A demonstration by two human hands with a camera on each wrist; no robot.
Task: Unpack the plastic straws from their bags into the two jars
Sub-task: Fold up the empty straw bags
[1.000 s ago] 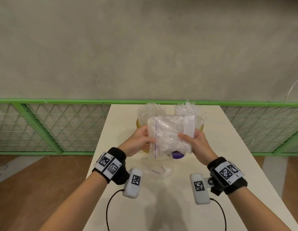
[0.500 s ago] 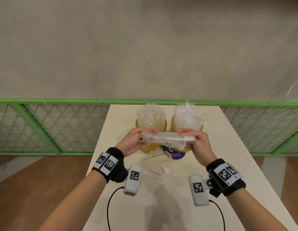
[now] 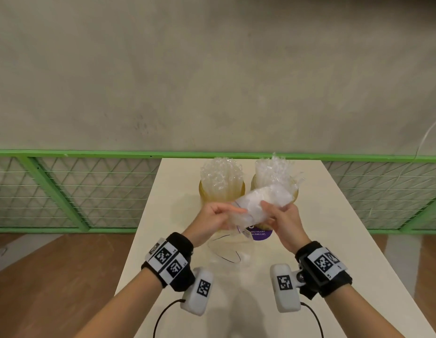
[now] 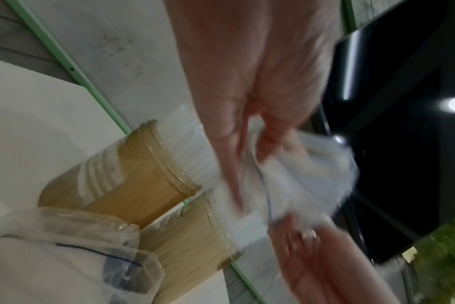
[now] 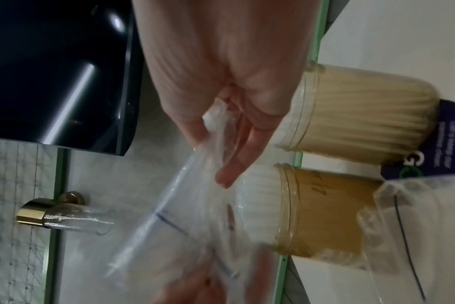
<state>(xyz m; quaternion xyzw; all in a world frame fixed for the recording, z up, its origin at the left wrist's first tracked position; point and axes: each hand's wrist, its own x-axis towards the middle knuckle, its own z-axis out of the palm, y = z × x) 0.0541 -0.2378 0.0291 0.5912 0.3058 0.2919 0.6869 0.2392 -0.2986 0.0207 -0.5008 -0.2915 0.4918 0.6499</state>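
Two amber jars stand side by side at the table's far end, the left jar and the right jar, both packed with clear straws. In front of the right jar I hold a crumpled clear bag with a blue line. My left hand pinches its left end and my right hand grips its right part. The left wrist view shows the bag bunched between the left hand's fingers. In the right wrist view the bag hangs from the right hand's fingers. I cannot tell whether straws are inside.
Another limp clear bag lies on the white table just before the jars, beside a purple label at the right jar's foot. A green mesh railing runs behind the table, with wooden floor on both sides.
The bag went from spread flat, to edge-on and level, to scrunched and tilted up to the right. My hands have come closer together in front of the right jar.
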